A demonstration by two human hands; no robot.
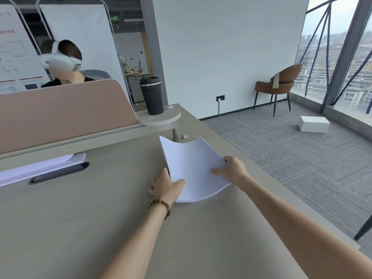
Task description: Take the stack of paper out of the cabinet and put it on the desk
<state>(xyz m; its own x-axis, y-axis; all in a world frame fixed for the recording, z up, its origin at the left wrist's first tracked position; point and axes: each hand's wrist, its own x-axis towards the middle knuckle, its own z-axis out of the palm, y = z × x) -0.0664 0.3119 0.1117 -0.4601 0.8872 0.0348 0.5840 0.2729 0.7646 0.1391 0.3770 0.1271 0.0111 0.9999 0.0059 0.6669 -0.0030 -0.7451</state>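
My left hand (165, 185) is pinching the near-left edge of the stack of paper (194, 168), thumb on top and the other fingers out of sight, probably under it. The stack is right over the desk (80, 228), near edge looks like it's touching down, far edge curling up. Just past that far edge sits a small crumpled scrap (184, 136), and further back a dark travel cup (152, 95) on a round shelf. My right hand (231, 170) grips the stack's right edge the same way. I'd lower both sides evenly, let the sag flatten, then slide my fingers out sideways so the sheets don't fan. No readable labels; the posters beyond the stack's left are too blurry.
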